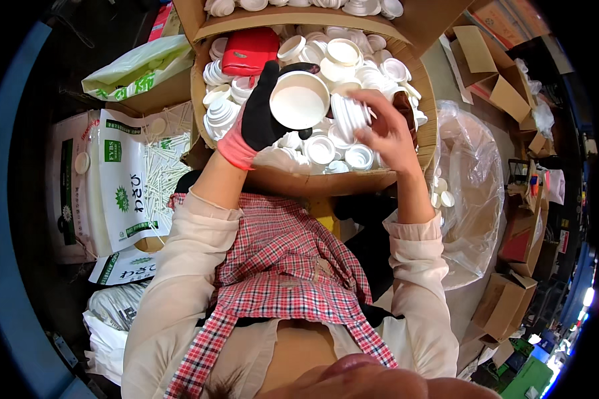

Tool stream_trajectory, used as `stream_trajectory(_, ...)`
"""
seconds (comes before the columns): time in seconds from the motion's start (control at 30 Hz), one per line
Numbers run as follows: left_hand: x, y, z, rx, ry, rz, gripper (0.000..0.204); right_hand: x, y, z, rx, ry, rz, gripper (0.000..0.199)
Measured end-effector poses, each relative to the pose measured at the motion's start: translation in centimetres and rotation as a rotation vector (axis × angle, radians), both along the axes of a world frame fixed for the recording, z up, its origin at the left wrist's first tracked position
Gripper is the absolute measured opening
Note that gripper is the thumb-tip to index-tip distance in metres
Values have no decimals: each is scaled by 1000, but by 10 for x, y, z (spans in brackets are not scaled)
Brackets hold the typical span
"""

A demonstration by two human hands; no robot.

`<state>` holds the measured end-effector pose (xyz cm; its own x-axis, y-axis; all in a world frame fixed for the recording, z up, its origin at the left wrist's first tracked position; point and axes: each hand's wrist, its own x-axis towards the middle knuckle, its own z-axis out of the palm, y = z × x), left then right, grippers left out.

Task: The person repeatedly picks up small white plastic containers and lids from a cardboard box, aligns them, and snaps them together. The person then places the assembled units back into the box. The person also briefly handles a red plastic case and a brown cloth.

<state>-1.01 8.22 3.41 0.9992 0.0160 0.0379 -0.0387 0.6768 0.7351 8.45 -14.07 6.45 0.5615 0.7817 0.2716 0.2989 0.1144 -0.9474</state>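
One round white cup (299, 100), upper centre of the frame, sits in the black-gloved left hand (261, 114), fingers curled round it; just right, the right hand (391, 133) pinches a ridged white piece (348, 118). Light, steady pressure should suit both, above the carton (293, 181).

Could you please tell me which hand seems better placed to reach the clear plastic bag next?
Probably the right hand, holding a ridged white plastic piece: it is nearer the clear plastic bag than the gloved left hand, which holds a round white lid.

black lettering (137, 193) on white packaging (121, 178)
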Motion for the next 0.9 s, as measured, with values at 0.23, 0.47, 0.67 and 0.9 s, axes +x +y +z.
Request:
stream_trajectory(0.23,1,-7,4,551,11,-59,63,-19,-12,-2,-391,-588,137,72)
stream_trajectory(0.47,8,0,-1,741,160,-168,58,-11,-18,-3,-370,-242,93,58)
stream_trajectory(0.67,14,-35,-14,360,-364,164,72,-11,-8,2,-226,366,164,54)
stream_trajectory(0.9,18,-24,-21,313,-258,141,63,-17,0,0,75,707,159,73)
